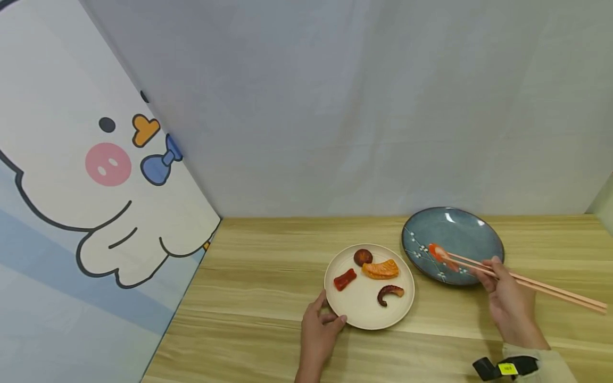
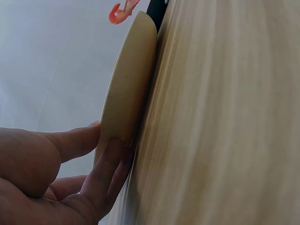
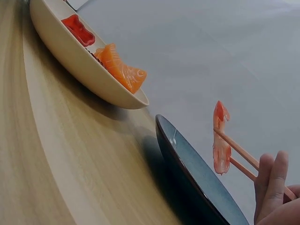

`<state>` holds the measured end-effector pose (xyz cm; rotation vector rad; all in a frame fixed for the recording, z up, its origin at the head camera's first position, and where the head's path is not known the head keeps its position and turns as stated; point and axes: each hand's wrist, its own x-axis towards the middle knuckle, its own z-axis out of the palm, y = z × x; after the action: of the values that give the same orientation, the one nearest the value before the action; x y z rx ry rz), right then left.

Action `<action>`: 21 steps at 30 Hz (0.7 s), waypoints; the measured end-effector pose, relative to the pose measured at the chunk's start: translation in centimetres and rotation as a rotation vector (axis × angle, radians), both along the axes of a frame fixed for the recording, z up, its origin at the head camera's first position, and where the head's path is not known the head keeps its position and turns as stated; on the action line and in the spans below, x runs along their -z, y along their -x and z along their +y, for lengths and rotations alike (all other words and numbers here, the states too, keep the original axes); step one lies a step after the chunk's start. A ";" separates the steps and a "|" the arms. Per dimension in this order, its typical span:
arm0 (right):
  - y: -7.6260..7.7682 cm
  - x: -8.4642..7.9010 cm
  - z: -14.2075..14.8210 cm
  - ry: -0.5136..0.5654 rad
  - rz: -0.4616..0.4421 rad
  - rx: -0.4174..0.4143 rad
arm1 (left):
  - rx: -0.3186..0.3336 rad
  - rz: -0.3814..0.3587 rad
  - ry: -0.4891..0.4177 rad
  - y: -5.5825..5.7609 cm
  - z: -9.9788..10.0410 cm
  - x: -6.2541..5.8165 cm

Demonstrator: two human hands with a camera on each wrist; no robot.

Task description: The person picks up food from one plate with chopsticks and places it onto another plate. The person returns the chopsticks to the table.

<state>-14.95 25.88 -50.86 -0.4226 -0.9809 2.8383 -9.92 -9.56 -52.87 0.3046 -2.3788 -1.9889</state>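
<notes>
My right hand (image 1: 512, 306) holds a pair of pink chopsticks (image 1: 551, 286). Their tips pinch a red-and-white toy shrimp (image 3: 221, 145), which hangs above the blue plate (image 1: 460, 234) without touching it in the right wrist view. At the lower left of the cream plate (image 1: 366, 314), my left hand (image 1: 320, 332) grips the edge, thumb and fingers against the rim and outer wall (image 2: 126, 89). On that plate lie an orange salmon slice (image 1: 381, 269), a curled octopus tentacle (image 1: 390, 292), a red piece (image 1: 345, 279) and a dark brown round piece (image 1: 363, 257).
Both plates stand side by side on a wood-grain table (image 1: 249, 298), the blue one farther back and right. A pale cloth wall (image 1: 335, 117) rises behind the table. At the left stands a panel with a cartoon figure (image 1: 62, 159).
</notes>
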 end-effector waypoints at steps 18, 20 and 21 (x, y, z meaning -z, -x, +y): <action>0.5 0.1 1.4 0.003 -0.026 -0.003 | -0.001 -0.001 0.006 0.1 0.0 -0.3; 0.5 0.1 1.5 0.010 -0.020 -0.001 | -0.002 -0.003 0.011 0.1 0.0 -0.3; 0.5 0.2 1.6 0.017 -0.012 -0.006 | -0.002 -0.004 0.011 0.1 0.0 -0.3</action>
<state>-15.43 27.48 -51.01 -0.4400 -0.9620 2.8546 -10.04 -9.54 -52.57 0.3105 -2.3903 -1.9750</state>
